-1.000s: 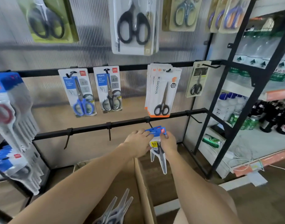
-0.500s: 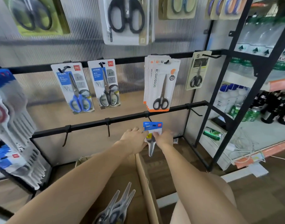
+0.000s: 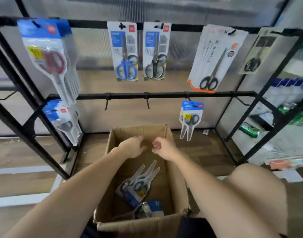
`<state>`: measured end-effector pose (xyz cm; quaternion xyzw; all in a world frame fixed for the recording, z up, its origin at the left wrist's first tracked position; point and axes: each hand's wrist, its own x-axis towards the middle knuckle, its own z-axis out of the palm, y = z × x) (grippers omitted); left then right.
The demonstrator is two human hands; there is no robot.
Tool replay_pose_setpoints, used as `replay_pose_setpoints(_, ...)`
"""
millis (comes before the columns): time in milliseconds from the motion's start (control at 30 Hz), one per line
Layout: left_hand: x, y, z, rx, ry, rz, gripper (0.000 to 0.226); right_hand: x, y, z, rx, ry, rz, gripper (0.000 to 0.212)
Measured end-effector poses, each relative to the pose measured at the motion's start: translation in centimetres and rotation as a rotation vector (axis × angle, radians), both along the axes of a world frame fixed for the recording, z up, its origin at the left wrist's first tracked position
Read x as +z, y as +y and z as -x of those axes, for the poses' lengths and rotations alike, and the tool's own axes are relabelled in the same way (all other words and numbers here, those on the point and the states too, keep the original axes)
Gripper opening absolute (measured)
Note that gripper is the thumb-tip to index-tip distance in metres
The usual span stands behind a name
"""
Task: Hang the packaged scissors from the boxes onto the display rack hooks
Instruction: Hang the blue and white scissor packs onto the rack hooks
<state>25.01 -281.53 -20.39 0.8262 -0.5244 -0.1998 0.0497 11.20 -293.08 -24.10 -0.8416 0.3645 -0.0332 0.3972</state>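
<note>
Two blue-carded packs of scissors (image 3: pixel 190 118) hang from a hook on the lower black rail (image 3: pixel 164 96) of the rack. Both my hands hover over the open cardboard box (image 3: pixel 176 176) and hold nothing. My left hand (image 3: pixel 132 146) has relaxed fingers. My right hand (image 3: pixel 162 146) has loosely curled fingers. Several more packaged scissors (image 3: pixel 138 182) lie in the bottom of the box. Two bare hooks (image 3: pixel 107 103) (image 3: pixel 147 103) stick out of the lower rail, left of the hung packs.
The upper rail carries blue-handled scissors (image 3: pixel 124 52), grey-handled scissors (image 3: pixel 156 52), a white stack of packs (image 3: pixel 214 57) and a beige pack (image 3: pixel 257 50). Stacks of blue-carded packs (image 3: pixel 49 54) hang on the left frame. Shelves with bottles (image 3: pixel 288 93) stand right. My knee (image 3: pixel 255 191) is beside the box.
The pack that both hands held at the hook now hangs there. Both hands have let go and dropped back over the box. The camera has tilted down.
</note>
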Motion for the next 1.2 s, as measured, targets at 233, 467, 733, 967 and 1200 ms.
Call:
replay_pose_setpoints(233, -7.3, 3.7, -1.8, 0.039, 0.167, -0.144, 0.055, -5.7, 4.4, -0.7, 0.180, 0.280, -0.014, 0.039)
replay_pose_setpoints(467, -12.5, 3.6, -2.6, -0.037, 0.156, -0.424, 0.061, -10.9, 5.2, -1.6, 0.301, 0.460, 0.017, 0.055)
replay_pose_setpoints(733, -18.2, 2.9, -3.0, -0.031, 0.089, -0.673, 0.034, -18.5, 7.4, -4.3, 0.848, 0.703, 0.474, 0.064)
replay_pose_setpoints(967, -17.2, 2.6, -3.1, 0.225, 0.278, -0.600, 0.026, -16.8, 3.8, -4.6, 0.974, 0.672, 0.461, 0.049)
replay_pose_setpoints(1200, -19.7, 3.2, -3.4, 0.319, 0.193, -0.488, 0.051, -13.1, 0.3, -4.4, 1.004, 0.740, 0.475, 0.031)
